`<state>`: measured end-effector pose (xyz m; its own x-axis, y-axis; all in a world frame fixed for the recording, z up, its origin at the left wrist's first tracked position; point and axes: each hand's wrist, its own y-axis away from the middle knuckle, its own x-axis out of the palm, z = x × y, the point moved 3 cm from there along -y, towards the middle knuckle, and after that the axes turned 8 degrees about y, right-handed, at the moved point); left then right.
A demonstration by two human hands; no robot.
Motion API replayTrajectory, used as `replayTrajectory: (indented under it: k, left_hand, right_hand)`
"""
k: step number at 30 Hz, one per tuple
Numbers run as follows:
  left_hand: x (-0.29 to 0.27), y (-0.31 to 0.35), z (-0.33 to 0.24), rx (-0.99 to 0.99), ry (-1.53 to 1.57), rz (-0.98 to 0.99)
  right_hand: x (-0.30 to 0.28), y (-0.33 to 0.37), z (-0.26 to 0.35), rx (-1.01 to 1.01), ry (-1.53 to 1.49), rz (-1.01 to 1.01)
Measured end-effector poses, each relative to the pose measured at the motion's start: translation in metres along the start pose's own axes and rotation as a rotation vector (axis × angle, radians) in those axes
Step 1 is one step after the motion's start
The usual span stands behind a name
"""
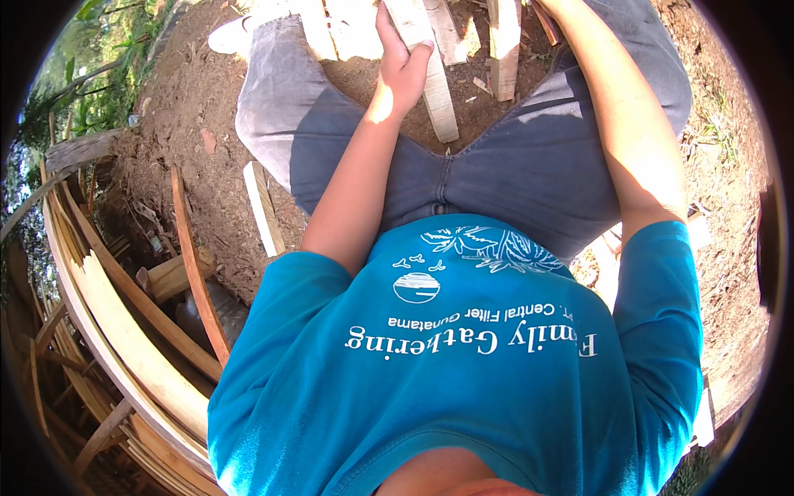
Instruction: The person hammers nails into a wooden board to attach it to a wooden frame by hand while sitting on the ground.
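My left hand is closed around a pale, squared wooden strip. The thumb lies across its upper face, and the strip slants down between my legs, its near end above the soil. My right forearm reaches over my right thigh to the top of the view. The picture's upper edge cuts off the right hand, so its fingers and anything in them are hidden. Just left of that wrist shows a thin reddish-brown piece. Another wooden strip lies between my knees, with a shorter sunlit piece beside it.
Bare brown soil surrounds my legs. At the left are long split wooden slats, a leaning reddish slat and a log end. A white-faced wood piece lies near my left hip. Green plants grow at the upper left.
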<state>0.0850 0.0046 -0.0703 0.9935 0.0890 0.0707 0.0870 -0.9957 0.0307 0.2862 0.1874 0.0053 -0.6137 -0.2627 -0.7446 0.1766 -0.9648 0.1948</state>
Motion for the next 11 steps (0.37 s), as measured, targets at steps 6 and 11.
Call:
replayTrajectory:
  k: [6, 11]
  left_hand:
    - [0.008, 0.013, -0.013, -0.022, 0.117, -0.073]
    - [0.018, 0.012, -0.019, -0.062, 0.065, -0.002]
  right_hand:
    - [0.011, -0.004, -0.01, -0.051, 0.005, -0.076]
    - [-0.01, -0.007, -0.031, 0.14, -0.485, -0.012]
